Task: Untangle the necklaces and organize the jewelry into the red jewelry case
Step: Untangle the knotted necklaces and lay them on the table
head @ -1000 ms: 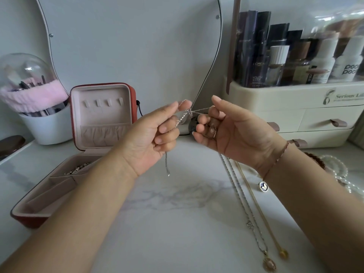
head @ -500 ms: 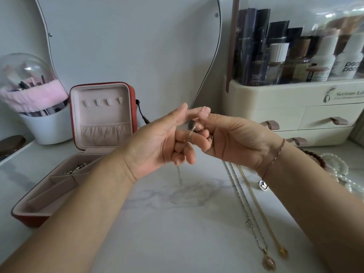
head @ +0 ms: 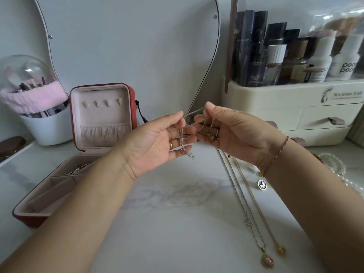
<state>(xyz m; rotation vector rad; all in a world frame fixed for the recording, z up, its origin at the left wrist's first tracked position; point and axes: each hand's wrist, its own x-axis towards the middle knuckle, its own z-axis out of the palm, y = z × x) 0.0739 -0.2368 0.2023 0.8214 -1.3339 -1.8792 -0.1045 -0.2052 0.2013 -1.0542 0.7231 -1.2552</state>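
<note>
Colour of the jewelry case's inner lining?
Pale pinkish-beige lining inside the red jewelry case; clearest in the head view.

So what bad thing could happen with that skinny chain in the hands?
1. The thin chain looks stretched between the left hand and right hand. A harder pull might tighten a knot or snap it.
2. Its loose end dangles near the two long necklaces lying on the table. If lowered there, it could tangle with them.
</note>
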